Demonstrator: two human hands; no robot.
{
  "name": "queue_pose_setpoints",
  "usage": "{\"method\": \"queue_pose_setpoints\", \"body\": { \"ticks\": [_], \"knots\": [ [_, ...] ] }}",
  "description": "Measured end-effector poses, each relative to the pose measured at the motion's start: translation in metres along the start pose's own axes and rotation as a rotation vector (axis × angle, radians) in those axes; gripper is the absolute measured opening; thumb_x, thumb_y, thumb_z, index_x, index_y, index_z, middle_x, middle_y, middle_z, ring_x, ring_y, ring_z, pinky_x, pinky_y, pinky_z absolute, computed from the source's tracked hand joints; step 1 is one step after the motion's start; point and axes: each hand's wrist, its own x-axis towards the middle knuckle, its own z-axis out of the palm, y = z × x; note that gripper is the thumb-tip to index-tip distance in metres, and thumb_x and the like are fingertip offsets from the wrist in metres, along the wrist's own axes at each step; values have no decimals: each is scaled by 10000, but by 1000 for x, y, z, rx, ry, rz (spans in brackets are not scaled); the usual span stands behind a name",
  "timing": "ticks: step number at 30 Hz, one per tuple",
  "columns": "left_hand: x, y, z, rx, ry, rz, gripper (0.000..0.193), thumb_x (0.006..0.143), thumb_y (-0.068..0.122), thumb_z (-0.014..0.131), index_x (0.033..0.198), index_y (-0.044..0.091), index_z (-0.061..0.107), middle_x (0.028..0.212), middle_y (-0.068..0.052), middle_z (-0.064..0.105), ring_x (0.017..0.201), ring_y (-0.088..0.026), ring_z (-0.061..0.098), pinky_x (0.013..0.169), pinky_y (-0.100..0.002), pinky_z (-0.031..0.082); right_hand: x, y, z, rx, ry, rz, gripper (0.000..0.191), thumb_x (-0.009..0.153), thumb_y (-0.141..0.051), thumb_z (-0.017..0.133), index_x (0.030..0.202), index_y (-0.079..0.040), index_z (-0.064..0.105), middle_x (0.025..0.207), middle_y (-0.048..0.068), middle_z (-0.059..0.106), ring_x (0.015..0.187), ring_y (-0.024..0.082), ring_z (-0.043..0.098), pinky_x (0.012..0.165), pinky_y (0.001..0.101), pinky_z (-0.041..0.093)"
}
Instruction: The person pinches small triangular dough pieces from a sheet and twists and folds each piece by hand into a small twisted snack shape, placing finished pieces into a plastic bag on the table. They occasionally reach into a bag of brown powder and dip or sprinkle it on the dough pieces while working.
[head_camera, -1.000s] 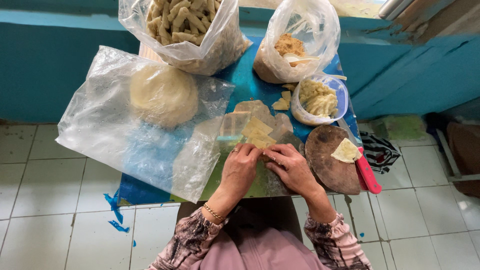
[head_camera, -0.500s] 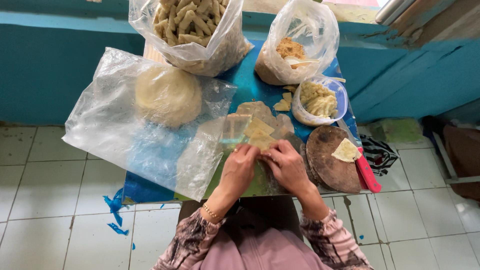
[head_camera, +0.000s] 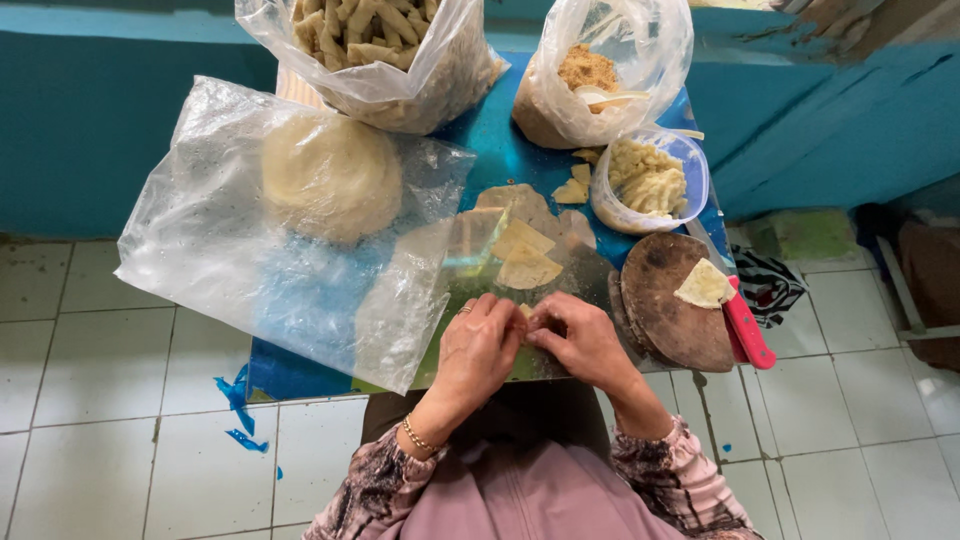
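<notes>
Both hands have come a little nearer to the body since the earlier frame, and they stay pressed together over the same small piece of dough; the other things have not moved.

On the blue table (head_camera: 520, 160) the biggest thing is the wide clear plastic sheet (head_camera: 240, 270), which carries a round lump of pale dough (head_camera: 330, 175) on its upper part. Behind it stands a plastic bag of finished rolled pieces (head_camera: 375, 40), and to its right a second bag with brown crumbly filling (head_camera: 590, 75). Just below that bag is a clear tub of yellowish shreds (head_camera: 650, 180). A round dark wooden board (head_camera: 665, 300) lies at the right edge, with one dough wrapper (head_camera: 703, 283) on it and a knife with a red handle (head_camera: 748, 328) beside it. Some flat cut wrappers (head_camera: 525, 255) rest in the middle of the table.

The left hand (head_camera: 478, 350) and the right hand (head_camera: 580, 340) meet at the near edge of the table. Their fingers are curled and pinch the small dough piece (head_camera: 526, 312) between the fingertips; only a little of it shows.
</notes>
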Motion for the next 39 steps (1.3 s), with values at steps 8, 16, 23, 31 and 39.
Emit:
{"method": "queue_pose_setpoints", "body": {
  "ticks": [8,16,23,31,39],
  "knots": [
    [-19,-3,-5,-8,39,181,115,880,17,664,979,73,673,937,-104,673,871,-332,635,767,-427,528,-31,-14,18,-345,268,-310,156,834,-115,754,987,-87,764,965,55,720,870,255,653,726,395,505],
    [-5,-12,2,33,17,105,11,877,84,704,885,78,701,868,-116,623,871,-335,633,741,-428,530,0,2,7,-43,16,129,170,814,-180,794,910,-58,724,893,66,689,779,225,695,710,358,559],
    [10,-13,-6,9,-80,3,61,831,132,724,822,78,698,863,-119,657,883,-338,647,749,-452,530,-14,-17,3,-401,183,-322,152,825,-181,782,952,-99,763,972,32,745,839,238,661,689,393,492],
    [-2,-14,-10,-130,-35,144,59,874,117,730,911,80,704,887,-95,670,878,-315,653,760,-425,540,-1,-5,9,-192,199,-216,91,858,-128,767,905,-58,733,897,83,673,848,267,649,730,360,516],
    [4,-19,0,21,-81,85,39,871,130,715,877,92,719,877,-108,632,887,-324,652,737,-431,532,-7,-9,9,-172,239,-181,92,852,-117,770,924,-87,722,934,28,716,804,246,684,719,360,523]
  ]
}}
